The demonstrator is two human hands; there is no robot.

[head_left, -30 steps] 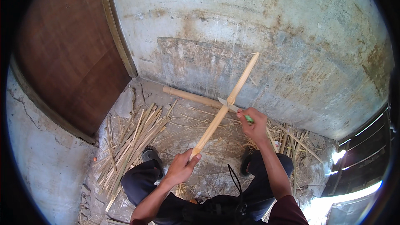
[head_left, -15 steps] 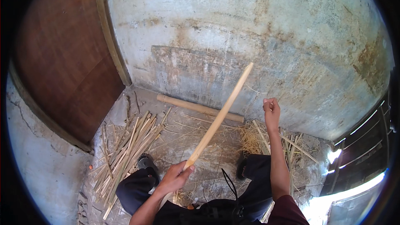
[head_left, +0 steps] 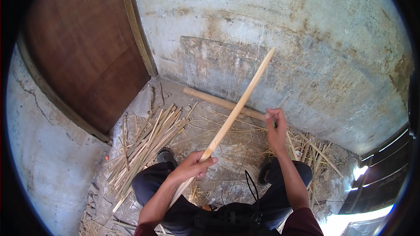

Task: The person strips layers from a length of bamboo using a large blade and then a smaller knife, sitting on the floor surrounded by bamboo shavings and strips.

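A long, pale bamboo strip (head_left: 238, 105) slants up and away from me, its far tip narrowed to a point. My left hand (head_left: 192, 166) is wrapped round its lower part, and the near end passes back beside my left forearm. To the right of the strip, apart from it, my right hand (head_left: 276, 126) is raised with its fingers curled in. A small dark bit shows between those fingers, too little of it to name.
Many split strips (head_left: 153, 144) lie heaped on the floor at left. A bamboo pole (head_left: 218, 101) lies along the stained wall (head_left: 306, 78). More sticks and shavings (head_left: 321, 155) lie at right. A brown door (head_left: 87, 48) stands at far left.
My right hand has come lower and turned, its fingers curled differently. The strip is still in my left hand. The whole view has shifted, with the door and heap now farther right.
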